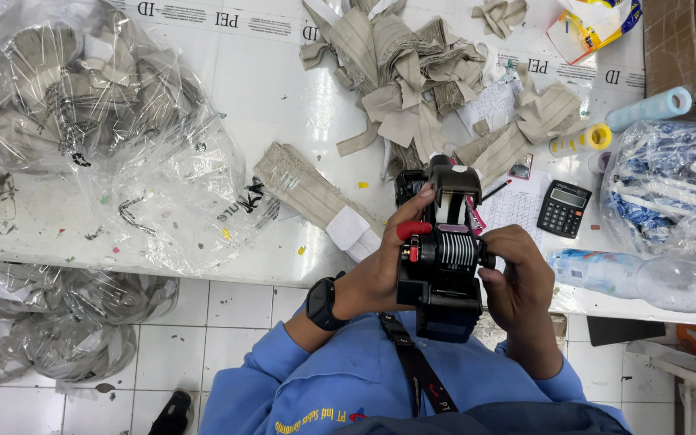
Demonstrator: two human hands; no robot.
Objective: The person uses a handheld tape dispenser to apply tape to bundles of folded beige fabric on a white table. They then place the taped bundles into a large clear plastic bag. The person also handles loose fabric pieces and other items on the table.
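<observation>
Both hands grip a black label gun (441,258) over the table edge (203,262). The left hand (380,270) wraps its side, fingers curled around it; the right hand (521,278) pinches its dials. Just beyond the fingertips lie a calculator (564,208) and a beige strap bundle (316,197), with more straps (412,72) farther off.

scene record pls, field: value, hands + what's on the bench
left hand: grips the side of a black handheld labelling gun, wristwatch on the wrist
right hand: fingers at the gun's number wheels
bench: white, littered with scraps
near the gun: banded stack of beige fabric strips, black calculator
far side: loose pile of beige strips
left edge: clear bag of strips
right edge: plastic bottle lying on its side
</observation>
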